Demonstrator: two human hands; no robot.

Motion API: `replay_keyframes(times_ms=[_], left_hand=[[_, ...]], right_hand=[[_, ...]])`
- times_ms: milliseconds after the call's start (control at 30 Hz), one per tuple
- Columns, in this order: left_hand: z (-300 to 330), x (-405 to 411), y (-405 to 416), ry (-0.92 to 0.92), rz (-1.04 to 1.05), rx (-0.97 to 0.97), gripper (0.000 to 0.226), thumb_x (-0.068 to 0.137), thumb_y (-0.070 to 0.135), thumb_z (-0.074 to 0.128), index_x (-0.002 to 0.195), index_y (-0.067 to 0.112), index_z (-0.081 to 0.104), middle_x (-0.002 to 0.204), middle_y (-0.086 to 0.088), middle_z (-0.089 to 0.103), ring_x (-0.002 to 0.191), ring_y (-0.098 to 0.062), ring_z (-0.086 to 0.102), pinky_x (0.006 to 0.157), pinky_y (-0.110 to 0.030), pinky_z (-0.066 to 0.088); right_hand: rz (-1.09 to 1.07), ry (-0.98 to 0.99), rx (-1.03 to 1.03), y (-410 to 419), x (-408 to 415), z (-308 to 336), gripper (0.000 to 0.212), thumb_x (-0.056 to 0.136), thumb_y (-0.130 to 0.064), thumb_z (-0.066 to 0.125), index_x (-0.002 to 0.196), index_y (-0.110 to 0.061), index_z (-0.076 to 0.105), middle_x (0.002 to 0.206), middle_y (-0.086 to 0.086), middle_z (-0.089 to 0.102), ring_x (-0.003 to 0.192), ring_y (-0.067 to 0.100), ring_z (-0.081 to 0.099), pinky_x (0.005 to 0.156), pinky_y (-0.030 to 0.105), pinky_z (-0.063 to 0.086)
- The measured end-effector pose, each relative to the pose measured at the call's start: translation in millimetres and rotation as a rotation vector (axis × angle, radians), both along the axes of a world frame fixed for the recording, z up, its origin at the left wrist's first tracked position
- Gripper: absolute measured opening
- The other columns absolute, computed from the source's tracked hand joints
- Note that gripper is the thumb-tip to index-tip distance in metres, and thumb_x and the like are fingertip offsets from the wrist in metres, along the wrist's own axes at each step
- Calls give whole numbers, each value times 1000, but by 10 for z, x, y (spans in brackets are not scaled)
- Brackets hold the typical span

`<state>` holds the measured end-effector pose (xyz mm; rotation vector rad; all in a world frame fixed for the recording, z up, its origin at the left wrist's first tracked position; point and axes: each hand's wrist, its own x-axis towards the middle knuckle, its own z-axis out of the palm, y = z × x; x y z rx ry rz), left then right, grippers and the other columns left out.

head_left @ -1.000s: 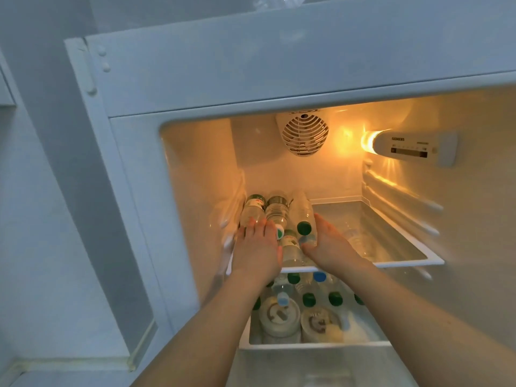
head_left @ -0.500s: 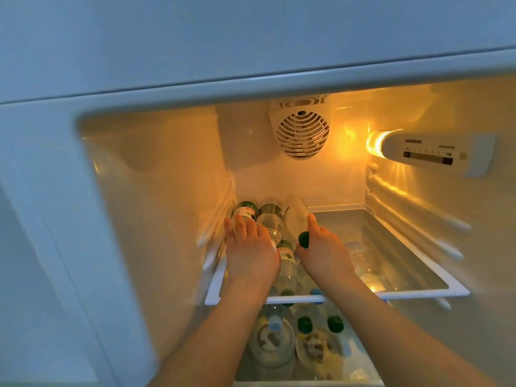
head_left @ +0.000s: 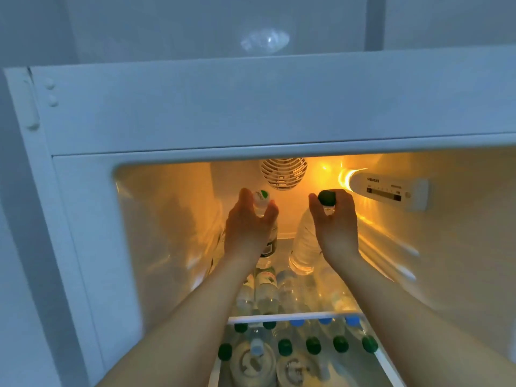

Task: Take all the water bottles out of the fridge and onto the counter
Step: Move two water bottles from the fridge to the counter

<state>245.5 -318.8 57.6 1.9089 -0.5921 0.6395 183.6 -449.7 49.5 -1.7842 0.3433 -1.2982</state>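
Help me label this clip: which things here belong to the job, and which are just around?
Job: left hand, white-capped bottle; right hand, green-capped bottle; shelf bottles; fridge.
Around: fan, control panel, jars.

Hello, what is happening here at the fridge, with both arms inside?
A person is reaching into the open fridge with both hands and holds one water bottle in each. The left hand grips the white-capped bottle near its neck; the right hand grips the green-capped bottle just under its cap. Both bottles are held above the top shelf, not yet outside the fridge. Many more bottles lie on that shelf and stand below it.
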Motion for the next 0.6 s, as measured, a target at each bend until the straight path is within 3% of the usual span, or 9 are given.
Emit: replay_keyframes(times_ms=[100, 167, 267, 367, 467, 600], left_hand=[[148, 51, -119, 62, -93, -126, 36, 93, 36, 57, 110, 15, 34, 97, -2, 58, 86, -21, 61, 72, -31, 52], [202, 107, -196, 89, -119, -133, 40, 93, 31, 59, 112, 14, 29, 88, 1, 51, 81, -19, 57, 66, -25, 48], [218, 247, -296, 165, -118, -74, 43, 90, 31, 62, 121, 14, 38, 100, 2, 52, 89, -16, 54, 70, -26, 42], [207, 430, -363, 281, -78, -93, 32, 85, 35, 63, 111, 17, 55, 102, 4, 62, 92, -15, 59, 76, -30, 46], [182, 523, -413, 293, -48, -116, 27, 80, 42, 61, 98, 22, 56, 95, -1, 69, 87, -19, 66, 82, -39, 54], [139, 525, -458, 233, 15, -124, 28, 80, 41, 61, 97, 19, 59, 92, 0, 68, 84, -18, 64, 79, -36, 54]], right_hand=[[23, 55, 44, -18, 35, 181, 24, 91, -40, 61, 103, -20, 54, 94, -6, 59, 87, 16, 57, 79, 29, 46], [47, 109, 50, -111, 76, 236, 24, 89, -39, 64, 101, -21, 54, 90, -5, 60, 85, 18, 60, 75, 29, 48], [147, 167, 155, -252, 124, 247, 27, 84, -29, 67, 105, -23, 52, 101, 0, 61, 93, 22, 61, 85, 40, 55], [150, 215, 179, -295, 186, 227, 20, 80, -25, 66, 96, -16, 59, 94, 4, 65, 89, 25, 64, 88, 49, 55], [120, 215, 186, -311, 208, 231, 10, 81, -25, 64, 80, -15, 61, 81, 5, 67, 82, 24, 66, 86, 50, 55], [112, 188, 194, -310, 202, 220, 12, 83, -26, 63, 82, -14, 62, 82, 3, 67, 82, 22, 65, 85, 46, 55]])
